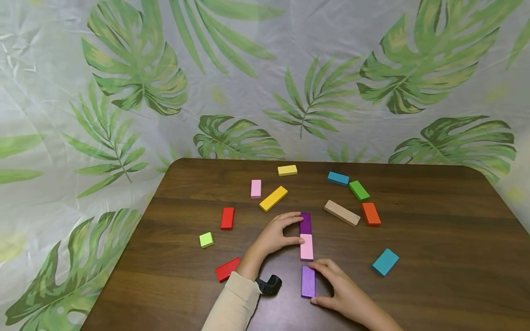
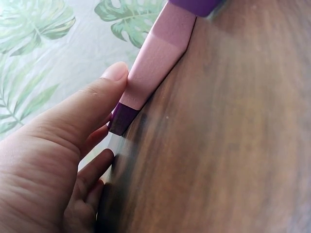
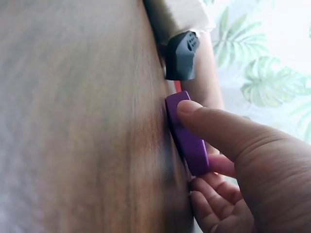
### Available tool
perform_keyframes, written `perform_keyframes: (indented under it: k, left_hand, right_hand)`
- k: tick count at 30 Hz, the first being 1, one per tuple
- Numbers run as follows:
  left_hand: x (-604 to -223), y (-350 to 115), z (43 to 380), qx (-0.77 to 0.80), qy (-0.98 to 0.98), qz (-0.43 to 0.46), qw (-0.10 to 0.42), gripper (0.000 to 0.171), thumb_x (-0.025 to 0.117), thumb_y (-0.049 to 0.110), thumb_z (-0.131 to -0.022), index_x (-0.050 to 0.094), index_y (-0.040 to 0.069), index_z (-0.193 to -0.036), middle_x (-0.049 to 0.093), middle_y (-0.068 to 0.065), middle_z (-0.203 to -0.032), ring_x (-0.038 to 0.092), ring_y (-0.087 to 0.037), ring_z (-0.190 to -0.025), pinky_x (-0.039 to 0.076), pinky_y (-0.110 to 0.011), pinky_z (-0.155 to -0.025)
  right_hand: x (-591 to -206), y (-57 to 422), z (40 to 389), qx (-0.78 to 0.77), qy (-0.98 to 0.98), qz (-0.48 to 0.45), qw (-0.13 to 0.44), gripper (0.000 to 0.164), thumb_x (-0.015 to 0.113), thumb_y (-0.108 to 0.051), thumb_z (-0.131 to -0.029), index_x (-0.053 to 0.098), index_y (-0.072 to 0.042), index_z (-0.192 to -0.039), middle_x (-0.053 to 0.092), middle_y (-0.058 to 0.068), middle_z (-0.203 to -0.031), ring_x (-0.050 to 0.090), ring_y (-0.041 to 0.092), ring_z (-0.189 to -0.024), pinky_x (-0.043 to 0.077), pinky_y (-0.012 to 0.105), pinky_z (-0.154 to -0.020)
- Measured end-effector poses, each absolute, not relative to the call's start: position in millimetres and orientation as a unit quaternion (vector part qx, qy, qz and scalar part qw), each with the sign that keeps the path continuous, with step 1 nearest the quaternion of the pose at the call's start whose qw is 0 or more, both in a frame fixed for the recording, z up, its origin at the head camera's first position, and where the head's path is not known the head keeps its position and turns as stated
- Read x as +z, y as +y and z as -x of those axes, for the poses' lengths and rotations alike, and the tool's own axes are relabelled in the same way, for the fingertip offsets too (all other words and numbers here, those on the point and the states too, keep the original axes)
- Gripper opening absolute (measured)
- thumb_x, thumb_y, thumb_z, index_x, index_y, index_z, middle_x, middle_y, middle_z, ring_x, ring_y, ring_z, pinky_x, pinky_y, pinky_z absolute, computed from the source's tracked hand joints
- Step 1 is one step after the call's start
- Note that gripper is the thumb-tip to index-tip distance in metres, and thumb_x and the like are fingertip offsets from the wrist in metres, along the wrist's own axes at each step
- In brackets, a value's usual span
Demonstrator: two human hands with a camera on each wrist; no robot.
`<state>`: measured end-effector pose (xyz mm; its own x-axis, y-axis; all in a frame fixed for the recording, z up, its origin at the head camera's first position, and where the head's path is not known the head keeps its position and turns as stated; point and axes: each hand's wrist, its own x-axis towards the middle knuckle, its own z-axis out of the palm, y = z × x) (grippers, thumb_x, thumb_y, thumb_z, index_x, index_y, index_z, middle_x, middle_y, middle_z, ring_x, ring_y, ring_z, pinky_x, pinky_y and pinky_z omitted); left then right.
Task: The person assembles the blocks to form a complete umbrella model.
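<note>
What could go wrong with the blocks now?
The violet block, pinched by the right hand, might bump the pink block ahead of it and push it crooked. The left hand touches both the pink block and the dark purple block, so a slip might part them. The left sleeve is close to a red block and might nudge it.

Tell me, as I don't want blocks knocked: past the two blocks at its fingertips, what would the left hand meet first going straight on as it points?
Past the dark purple block and pink block, the left hand would probably meet the tan block first, though depth is unclear.
</note>
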<state>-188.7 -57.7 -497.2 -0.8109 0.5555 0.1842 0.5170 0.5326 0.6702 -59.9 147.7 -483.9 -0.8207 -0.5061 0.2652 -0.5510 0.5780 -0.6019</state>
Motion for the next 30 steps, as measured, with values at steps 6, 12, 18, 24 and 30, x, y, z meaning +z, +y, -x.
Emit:
perform_keyframes:
  k: [6,12,18,24,30]
  left_hand:
    - [-496.7,-57.5,188.6,0.372,0.876,-0.305,0.026,0.057,0.071,0.038,-0.075,0.055,0.016,-0.125,0.044,0.004,-0.133,0.035,-0.014,-0.123,0.028,-0.034,-0.101]
    - [-496.3,-57.4,188.3,0.369,0.878,-0.304,0.029,0.058,0.07,0.039,-0.076,0.054,0.017,-0.126,0.043,0.004,-0.134,0.035,-0.015,-0.123,0.028,-0.034,-0.101]
    - [-496.4,-57.6,187.7,0.372,0.877,-0.303,0.03,0.058,0.07,0.04,-0.076,0.054,0.017,-0.126,0.043,0.005,-0.134,0.035,-0.014,-0.124,0.028,-0.034,-0.101]
    - [-497.0,-57.7,187.8,0.376,0.873,-0.308,0.023,0.057,0.071,0.037,-0.075,0.055,0.015,-0.125,0.044,0.003,-0.133,0.035,-0.014,-0.123,0.028,-0.033,-0.101]
    - [-497.3,-57.2,188.5,0.378,0.874,-0.305,0.025,0.057,0.072,0.037,-0.075,0.055,0.015,-0.125,0.044,0.004,-0.133,0.035,-0.013,-0.123,0.027,-0.032,-0.102]
  right_hand:
    - [-484.3,147.1,63.9,0.344,-0.894,-0.288,0.012,0.064,0.079,-0.028,-0.067,0.052,-0.011,-0.124,0.043,-0.006,-0.114,0.047,0.011,-0.099,0.046,0.035,-0.082]
    - [-485.8,146.7,65.0,0.358,-0.888,-0.289,0.023,0.065,0.08,-0.023,-0.065,0.052,-0.013,-0.124,0.043,-0.005,-0.113,0.048,0.01,-0.098,0.046,0.034,-0.081]
    - [-486.6,146.4,66.2,0.363,-0.886,-0.287,0.026,0.065,0.08,-0.022,-0.066,0.052,-0.013,-0.124,0.042,-0.005,-0.113,0.047,0.01,-0.098,0.046,0.032,-0.081]
    - [-487.0,146.5,67.2,0.37,-0.885,-0.282,0.019,0.065,0.08,-0.02,-0.065,0.052,-0.013,-0.123,0.042,-0.005,-0.113,0.047,0.01,-0.098,0.046,0.032,-0.081]
    - [-487.0,146.5,67.3,0.372,-0.887,-0.275,0.016,0.064,0.079,-0.02,-0.066,0.052,-0.013,-0.124,0.042,-0.005,-0.112,0.048,0.01,-0.096,0.046,0.031,-0.08]
